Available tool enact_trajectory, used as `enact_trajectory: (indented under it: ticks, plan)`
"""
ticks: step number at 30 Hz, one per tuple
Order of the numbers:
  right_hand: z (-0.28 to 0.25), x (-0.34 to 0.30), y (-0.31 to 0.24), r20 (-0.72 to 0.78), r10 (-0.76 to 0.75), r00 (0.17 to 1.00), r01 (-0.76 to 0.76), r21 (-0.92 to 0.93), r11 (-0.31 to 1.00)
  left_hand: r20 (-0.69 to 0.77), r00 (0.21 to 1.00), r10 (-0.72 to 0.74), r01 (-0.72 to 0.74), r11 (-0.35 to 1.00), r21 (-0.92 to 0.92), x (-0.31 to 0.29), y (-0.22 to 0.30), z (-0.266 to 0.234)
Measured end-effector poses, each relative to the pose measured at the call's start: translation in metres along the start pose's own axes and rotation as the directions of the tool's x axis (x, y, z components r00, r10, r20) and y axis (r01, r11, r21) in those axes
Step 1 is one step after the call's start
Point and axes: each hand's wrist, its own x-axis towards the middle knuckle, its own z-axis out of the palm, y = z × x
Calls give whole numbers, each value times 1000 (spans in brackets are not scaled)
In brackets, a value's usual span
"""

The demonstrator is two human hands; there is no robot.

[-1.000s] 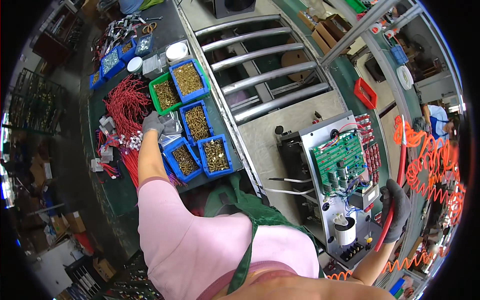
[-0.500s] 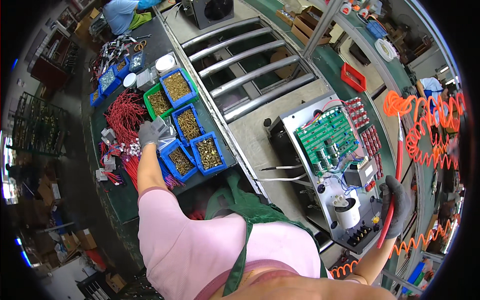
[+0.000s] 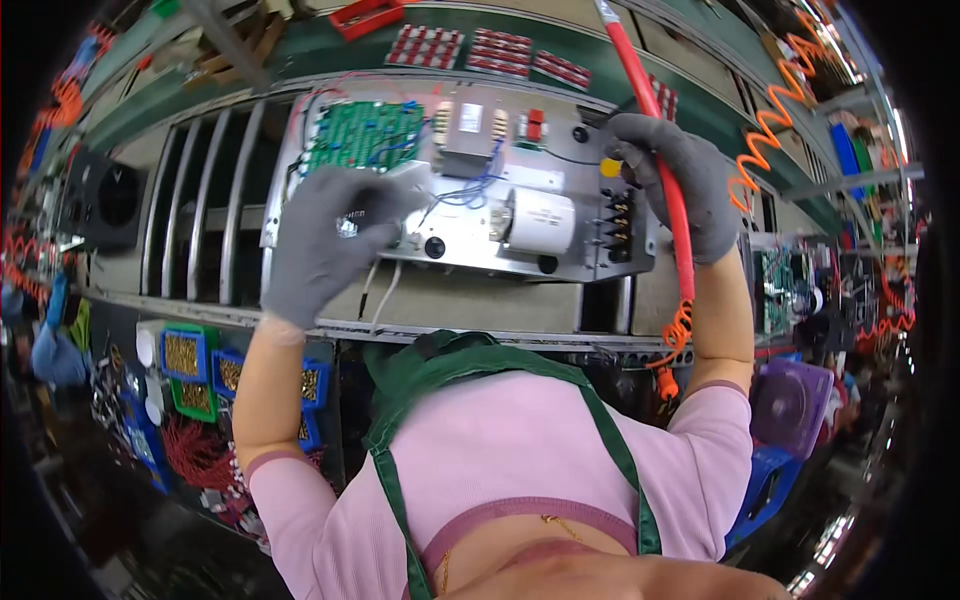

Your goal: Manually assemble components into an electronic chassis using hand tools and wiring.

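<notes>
A grey glove covers my left hand [image 3: 335, 240], held over the left part of an open metal chassis [image 3: 465, 250]. Its fingers are closed on a small pale flat piece [image 3: 412, 180] whose kind is unclear; something shiny shows at the palm. My right hand [image 3: 695, 190], also gloved, wraps a long red tube [image 3: 640, 75] with a metal tip at its upper end. These fingers are by a yellow disc [image 3: 612, 168] at the chassis's right end. The chassis carries a green circuit board [image 3: 365, 135], partly behind my left hand, a transformer [image 3: 472, 140], a white cylinder [image 3: 541, 220] and a black terminal block [image 3: 618, 225].
Metal rollers [image 3: 205, 210] lie left of the chassis. Beyond it are red component strips [image 3: 500, 52] and a red tray [image 3: 365, 17]. Orange coiled hose [image 3: 765, 140] hangs at the right. Blue bins of brass screws [image 3: 183, 355] and red wires [image 3: 195, 450] are at lower left.
My view has turned from the bins toward the chassis. My left hand has left the bins and come over the chassis. The red tube is still in my right hand.
</notes>
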Motion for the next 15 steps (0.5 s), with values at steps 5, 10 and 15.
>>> enact_trajectory:
  ticks: [5, 10, 15]
  plan:
    - [-20, -41, 27, -83, 66, 994, -68, -17, 998, 315, 946, 75, -133, 977, 165, 63, 45, 68]
    - [-29, -64, 49, -173, 173, 970, -177, -5, 984, 368, 924, 105, -253, 888, 383, 117, 39, 108]
    - [-8, -60, 61, -245, 54, 968, -56, 0, 998, 513, 851, 111, -327, 877, 352, 133, 48, 154]
